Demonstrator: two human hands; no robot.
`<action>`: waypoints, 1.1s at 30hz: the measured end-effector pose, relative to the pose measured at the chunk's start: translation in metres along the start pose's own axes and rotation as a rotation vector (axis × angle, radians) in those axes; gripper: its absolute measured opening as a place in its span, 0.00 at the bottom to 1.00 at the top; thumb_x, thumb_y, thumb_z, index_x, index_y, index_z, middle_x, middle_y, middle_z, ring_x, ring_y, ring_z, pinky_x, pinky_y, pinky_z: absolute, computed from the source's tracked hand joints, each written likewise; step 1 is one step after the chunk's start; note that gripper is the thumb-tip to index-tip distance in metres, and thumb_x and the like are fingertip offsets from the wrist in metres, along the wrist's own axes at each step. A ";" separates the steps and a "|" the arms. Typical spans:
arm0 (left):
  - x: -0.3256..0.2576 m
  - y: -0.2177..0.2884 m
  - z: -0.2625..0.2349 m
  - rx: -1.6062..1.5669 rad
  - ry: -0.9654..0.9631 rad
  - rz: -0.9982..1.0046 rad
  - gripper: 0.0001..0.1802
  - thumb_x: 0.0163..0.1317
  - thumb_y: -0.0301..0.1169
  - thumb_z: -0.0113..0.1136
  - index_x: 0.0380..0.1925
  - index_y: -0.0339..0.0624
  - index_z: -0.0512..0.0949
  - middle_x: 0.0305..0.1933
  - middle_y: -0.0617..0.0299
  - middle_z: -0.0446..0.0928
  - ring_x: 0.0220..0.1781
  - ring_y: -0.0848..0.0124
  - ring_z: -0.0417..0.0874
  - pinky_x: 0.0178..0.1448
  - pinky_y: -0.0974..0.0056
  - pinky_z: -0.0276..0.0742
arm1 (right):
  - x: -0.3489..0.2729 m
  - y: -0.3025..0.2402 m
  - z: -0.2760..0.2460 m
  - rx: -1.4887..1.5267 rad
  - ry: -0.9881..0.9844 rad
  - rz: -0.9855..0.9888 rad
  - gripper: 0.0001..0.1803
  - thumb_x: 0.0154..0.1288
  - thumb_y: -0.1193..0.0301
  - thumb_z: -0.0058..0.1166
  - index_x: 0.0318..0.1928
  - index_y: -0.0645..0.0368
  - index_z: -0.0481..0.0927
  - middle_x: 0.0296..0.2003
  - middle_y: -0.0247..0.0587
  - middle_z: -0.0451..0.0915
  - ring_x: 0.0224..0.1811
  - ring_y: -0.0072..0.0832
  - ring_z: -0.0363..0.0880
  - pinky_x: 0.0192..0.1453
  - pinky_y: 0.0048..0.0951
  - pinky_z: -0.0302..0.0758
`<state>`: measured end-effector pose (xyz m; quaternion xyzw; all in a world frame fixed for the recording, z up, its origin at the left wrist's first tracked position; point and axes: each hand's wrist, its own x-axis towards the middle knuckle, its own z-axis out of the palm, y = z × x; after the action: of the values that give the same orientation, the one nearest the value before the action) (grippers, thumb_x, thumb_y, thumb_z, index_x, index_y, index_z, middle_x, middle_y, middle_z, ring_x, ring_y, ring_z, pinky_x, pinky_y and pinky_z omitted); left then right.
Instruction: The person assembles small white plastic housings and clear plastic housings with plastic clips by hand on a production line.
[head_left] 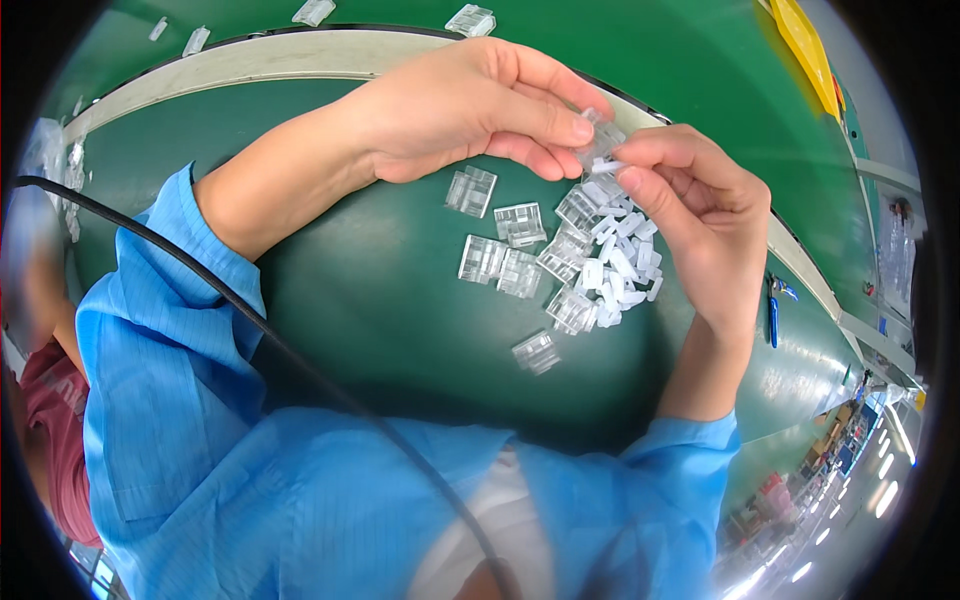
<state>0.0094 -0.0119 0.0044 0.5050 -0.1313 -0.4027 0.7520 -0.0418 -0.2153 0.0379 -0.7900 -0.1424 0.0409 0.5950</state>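
Note:
Between the fingertips of my left hand (480,105) is a clear plastic piece (600,140), held up over the far side of the work surface. My right hand (695,190) pinches a small white plastic piece (606,166) against the clear one's near edge. Whether the two are joined I cannot tell. Just below my hands lies a heap of small white plastic pieces (622,262). Several loose clear plastic pieces (482,259) are spread to the left of the heap, and some touch it. One lone clear piece (536,352) lies nearest to me.
A pale raised rim (300,57) borders the dark green table (380,330). Beyond it, more clear pieces (470,20) rest on a brighter green surface. Blue-handled pliers (774,312) lie at the right. A black cable (250,315) crosses my left side. At far left, another person's arm (45,290) shows.

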 end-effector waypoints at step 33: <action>-0.009 -0.007 0.014 -0.074 0.134 0.190 0.12 0.56 0.26 0.60 0.39 0.31 0.75 0.33 0.56 0.79 0.32 0.73 0.81 0.41 0.70 0.78 | -0.011 0.007 0.041 -0.394 0.431 -0.325 0.07 0.51 0.83 0.60 0.30 0.67 0.75 0.26 0.36 0.78 0.24 0.16 0.72 0.31 0.16 0.71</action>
<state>-0.0082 -0.0150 0.0066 0.4882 -0.1132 -0.2997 0.8118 -0.0610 -0.1824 0.0187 -0.8472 -0.1424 -0.2511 0.4460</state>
